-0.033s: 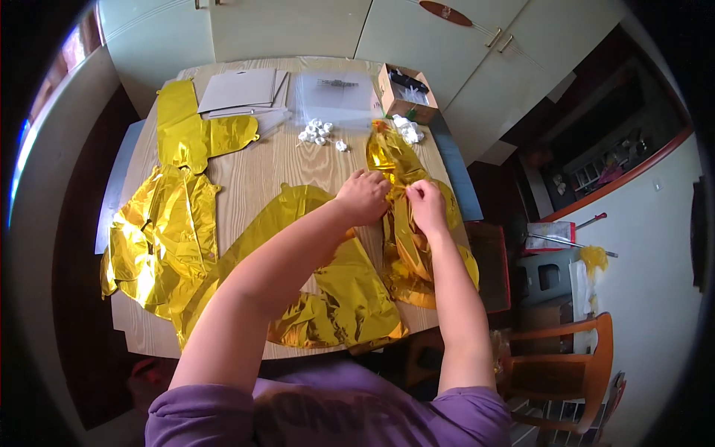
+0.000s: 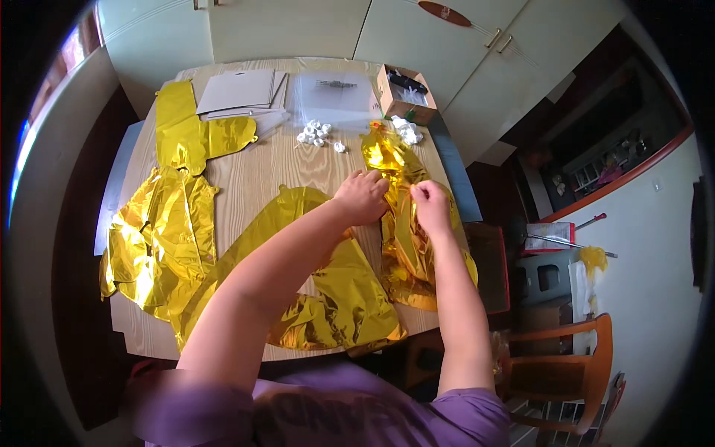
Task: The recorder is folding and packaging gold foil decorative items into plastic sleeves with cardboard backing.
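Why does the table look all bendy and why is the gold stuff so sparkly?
Head view: the fisheye lens curves the wooden table toward the dark rim. Head view: the crinkled gold foil balloon under the left hand and right hand throws back bright glare. Head view: the far corners go black.

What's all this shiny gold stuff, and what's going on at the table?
A person is working with flat, uninflated gold foil balloons spread over a wooden table. Both hands grip one crumpled balloon near the table's right edge: the left hand and right hand pinch it close together. More foil balloons lie to the left and under the forearms. At the far end sit sheets of paper, small white pieces and an open cardboard box.
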The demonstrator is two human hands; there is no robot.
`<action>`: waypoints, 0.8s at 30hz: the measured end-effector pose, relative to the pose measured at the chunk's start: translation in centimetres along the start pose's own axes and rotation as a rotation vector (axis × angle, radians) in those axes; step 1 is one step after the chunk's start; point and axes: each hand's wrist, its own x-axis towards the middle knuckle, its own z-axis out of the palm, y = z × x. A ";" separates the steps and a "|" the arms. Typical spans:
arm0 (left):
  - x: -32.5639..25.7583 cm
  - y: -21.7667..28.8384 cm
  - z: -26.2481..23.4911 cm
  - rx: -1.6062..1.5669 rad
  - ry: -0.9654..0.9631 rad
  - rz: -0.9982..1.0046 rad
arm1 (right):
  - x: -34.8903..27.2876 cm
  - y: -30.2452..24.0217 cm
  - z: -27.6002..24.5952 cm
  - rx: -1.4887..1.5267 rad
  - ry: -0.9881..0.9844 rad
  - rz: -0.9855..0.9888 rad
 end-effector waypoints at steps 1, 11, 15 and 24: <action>0.2 -0.2 -0.2 0.020 -0.012 0.007 | 0.0 -0.3 -1.3 0.141 -0.013 0.060; 3.4 2.1 -3.6 0.185 -0.353 -0.063 | -7.2 1.1 -13.3 0.609 0.462 -0.111; 2.4 0.9 -2.7 0.151 -0.290 -0.048 | -14.0 -6.0 -17.1 0.877 1.127 -0.055; 1.8 0.4 -1.7 0.130 -0.249 0.028 | -22.1 -14.8 -25.8 0.497 0.848 -0.050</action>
